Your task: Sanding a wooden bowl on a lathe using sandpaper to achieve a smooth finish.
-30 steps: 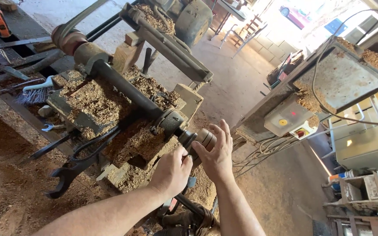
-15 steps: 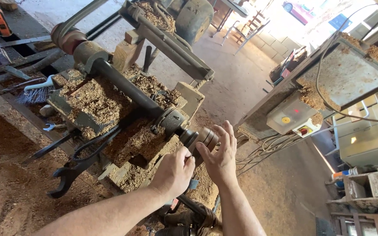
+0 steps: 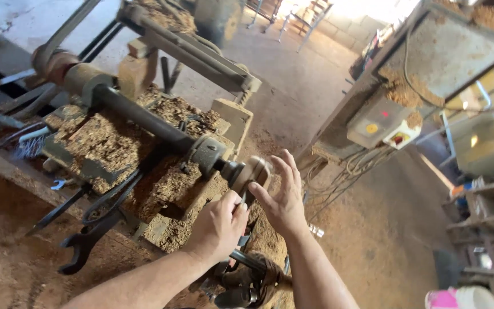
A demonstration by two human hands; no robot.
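Note:
A wood lathe (image 3: 144, 123) lies under heaps of wood shavings, with a dark round bar running to its tailstock (image 3: 207, 153). A metal handwheel (image 3: 254, 171) sits at the tailstock's end. My left hand (image 3: 218, 226) is closed in a fist just below the wheel, around a small handle that is mostly hidden. My right hand (image 3: 281, 197) is at the wheel's outer face, fingers spread, thumb and palm touching its rim.
Big black wrenches (image 3: 87, 240) hang off the lathe bed at the front left. A brush (image 3: 30, 146) lies at the left. A grey switch box (image 3: 381, 126) with yellow and red buttons and loose cables (image 3: 344, 169) stand to the right. Sawdust covers the floor.
My right hand has loosened from cupping the handwheel, and its fingers are now spread. My left hand stays closed below the wheel. The view has shifted slightly.

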